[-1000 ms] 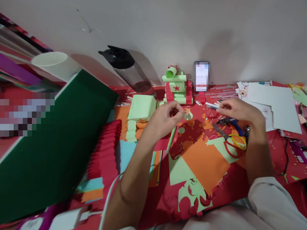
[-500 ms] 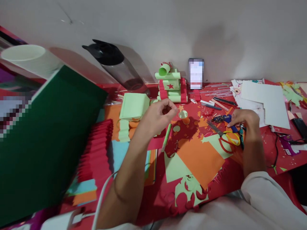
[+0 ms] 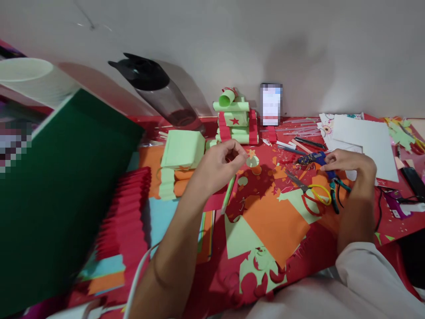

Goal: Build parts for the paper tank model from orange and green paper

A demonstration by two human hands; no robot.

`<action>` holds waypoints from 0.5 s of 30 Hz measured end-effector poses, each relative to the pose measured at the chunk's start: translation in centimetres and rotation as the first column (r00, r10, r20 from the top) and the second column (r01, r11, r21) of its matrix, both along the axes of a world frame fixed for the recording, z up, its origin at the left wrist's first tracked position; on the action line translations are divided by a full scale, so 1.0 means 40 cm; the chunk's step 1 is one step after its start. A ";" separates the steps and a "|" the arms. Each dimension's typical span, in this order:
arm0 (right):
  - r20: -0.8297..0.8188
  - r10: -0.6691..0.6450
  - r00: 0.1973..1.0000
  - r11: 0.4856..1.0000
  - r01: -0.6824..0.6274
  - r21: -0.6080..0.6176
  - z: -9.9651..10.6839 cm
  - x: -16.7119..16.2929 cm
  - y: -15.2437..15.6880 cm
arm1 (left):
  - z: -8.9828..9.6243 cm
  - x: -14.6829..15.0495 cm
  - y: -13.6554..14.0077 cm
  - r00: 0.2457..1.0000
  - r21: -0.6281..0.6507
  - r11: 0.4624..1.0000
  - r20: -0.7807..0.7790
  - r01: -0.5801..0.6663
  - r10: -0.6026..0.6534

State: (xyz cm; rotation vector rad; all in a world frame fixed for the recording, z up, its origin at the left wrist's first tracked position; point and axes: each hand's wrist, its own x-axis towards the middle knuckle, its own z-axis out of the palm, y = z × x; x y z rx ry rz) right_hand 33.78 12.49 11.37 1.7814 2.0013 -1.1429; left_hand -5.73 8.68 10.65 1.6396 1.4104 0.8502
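Note:
My left hand (image 3: 223,166) hangs over the middle of the table, thumb and fingertips pinched together. Right at those fingertips shows a small orange paper star (image 3: 251,154); I cannot tell whether it is held. Below it is a small roll of light green and orange paper (image 3: 253,165). My right hand (image 3: 347,161) has its fingers closed at the blue hot glue gun (image 3: 312,158), by its handle. Scissors with red and yellow handles (image 3: 306,188) and teal-handled pliers (image 3: 334,197) lie just in front of it.
A green and red paper model (image 3: 235,118) stands by the wall near a phone (image 3: 271,104). At left are a bottle (image 3: 166,95), a large green board (image 3: 69,190) and a light green paper box (image 3: 183,148). Orange paper (image 3: 277,223) and white board (image 3: 372,144) lie on the table.
My right hand has shifted a little to the right with the glue gun, and the pliers show more fully. My left hand keeps its pinch in nearly the same place.

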 end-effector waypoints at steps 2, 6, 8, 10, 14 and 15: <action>-0.048 -0.056 0.997 0.997 0.058 0.055 0.022 -0.011 -0.011 | 0.002 0.001 0.000 1.000 0.002 1.000 0.014 0.002 -0.002; -0.318 -0.187 0.929 0.976 0.212 0.046 0.048 -0.033 -0.028 | -0.001 0.005 0.001 0.997 0.002 1.000 0.066 0.027 -0.027; -0.457 -0.190 0.869 0.963 0.256 0.086 0.046 -0.048 -0.030 | -0.005 0.006 0.003 0.995 -0.001 0.999 0.094 0.039 -0.038; -0.567 -0.156 0.809 0.937 0.303 0.175 0.035 -0.068 -0.028 | -0.011 0.007 0.006 0.993 -0.005 0.999 0.110 0.040 -0.039; -0.713 -0.024 0.700 0.904 0.320 0.284 0.004 -0.120 -0.026 | -0.019 0.009 0.008 0.993 0.009 1.000 0.112 0.030 -0.030; -0.741 0.004 0.671 0.905 0.313 0.289 -0.002 -0.132 -0.026 | -0.019 0.008 0.008 0.993 0.009 1.000 0.114 0.029 -0.030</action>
